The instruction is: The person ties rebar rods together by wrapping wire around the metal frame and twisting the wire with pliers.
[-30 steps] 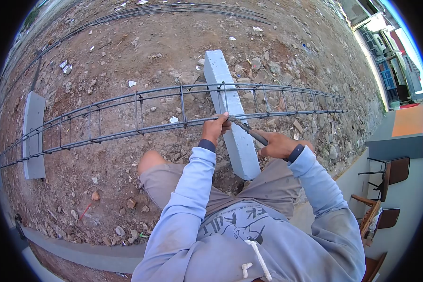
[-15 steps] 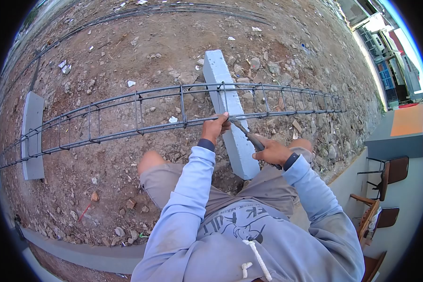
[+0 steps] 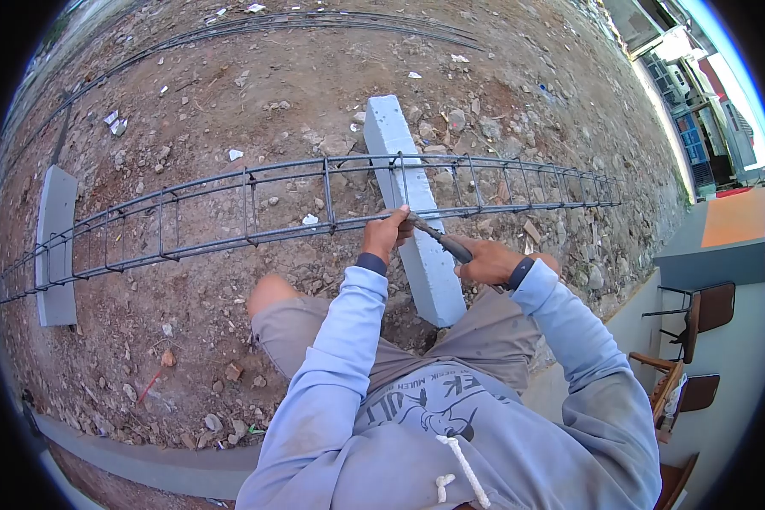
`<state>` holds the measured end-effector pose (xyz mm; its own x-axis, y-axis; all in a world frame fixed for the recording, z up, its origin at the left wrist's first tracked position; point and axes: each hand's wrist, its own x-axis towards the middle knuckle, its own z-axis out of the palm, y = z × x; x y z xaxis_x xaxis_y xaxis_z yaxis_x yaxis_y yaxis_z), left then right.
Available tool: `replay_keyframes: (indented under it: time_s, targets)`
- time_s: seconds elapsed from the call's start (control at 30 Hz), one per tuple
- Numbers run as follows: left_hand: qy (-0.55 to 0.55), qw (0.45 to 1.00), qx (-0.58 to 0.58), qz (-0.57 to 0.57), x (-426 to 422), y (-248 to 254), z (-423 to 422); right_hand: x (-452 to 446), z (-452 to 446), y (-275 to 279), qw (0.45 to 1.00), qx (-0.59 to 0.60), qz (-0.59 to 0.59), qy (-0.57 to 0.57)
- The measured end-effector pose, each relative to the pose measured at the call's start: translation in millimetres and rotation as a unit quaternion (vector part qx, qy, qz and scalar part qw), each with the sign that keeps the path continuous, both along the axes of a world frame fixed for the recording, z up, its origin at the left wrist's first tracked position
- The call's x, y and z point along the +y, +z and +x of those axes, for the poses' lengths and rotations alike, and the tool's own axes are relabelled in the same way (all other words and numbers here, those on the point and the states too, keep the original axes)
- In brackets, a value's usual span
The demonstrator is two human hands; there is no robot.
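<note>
A long rebar cage (image 3: 327,191) lies across two pale blocks, the nearer block (image 3: 429,276) under its middle right and the other block (image 3: 55,246) at the left. My left hand (image 3: 386,232) is closed at the cage's near bar, beside a crossing stirrup; its fingertips pinch at the bar, and any wire there is too small to make out. My right hand (image 3: 490,261) is wrapped round the handle of a dark tool (image 3: 440,240), a pincer-like one. The tool's tip meets the near bar just right of my left fingertips.
Loose long bars (image 3: 314,19) lie on the stony ground at the back. Chairs (image 3: 710,308) and a wooden seat (image 3: 665,387) stand beyond a low wall at the right. A concrete edge (image 3: 170,463) runs along the lower left.
My right hand and the tool handle have swung down and then back up and outward, turning about the tip. My left hand keeps its place on the bar. The view has shifted slightly.
</note>
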<state>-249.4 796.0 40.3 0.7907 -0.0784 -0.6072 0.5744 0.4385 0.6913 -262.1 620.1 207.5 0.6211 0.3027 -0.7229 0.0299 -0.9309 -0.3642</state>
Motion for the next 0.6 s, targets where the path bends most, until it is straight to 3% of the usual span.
replay_keyframes:
  time_s: [0.07,0.2,0.3,0.43,0.53,0.57,0.6]
  targets:
    - [0.02,1.0,-0.011,-0.014,-4.0,-10.6,-3.8,1.7,1.1,1.1,1.0,-0.005,-0.021,0.015]
    - [0.062,0.995,0.021,-0.078,-14.9,-0.1,-30.6,-7.0,-5.7,-18.3,0.966,0.164,0.083,-0.183]
    - [0.021,0.97,-0.011,-0.24,-37.5,-10.0,-47.8,-17.4,-24.7,-42.6,0.882,0.253,0.218,-0.331]
    - [0.035,0.899,-0.018,-0.437,-58.4,19.4,-43.8,-23.7,-43.4,-69.0,0.716,0.371,0.426,-0.409]
    - [0.047,0.881,-0.013,-0.47,-62.0,22.2,-45.5,-24.4,-45.6,-66.4,0.723,0.397,0.407,-0.392]
    - [0.047,0.885,-0.011,-0.463,-61.4,21.3,-46.3,-20.9,-45.5,-58.9,0.87,0.258,0.218,-0.36]
    - [0.048,0.889,-0.01,-0.455,-59.2,22.3,-45.8,-17.3,-50.4,-54.5,0.933,0.126,0.17,-0.291]
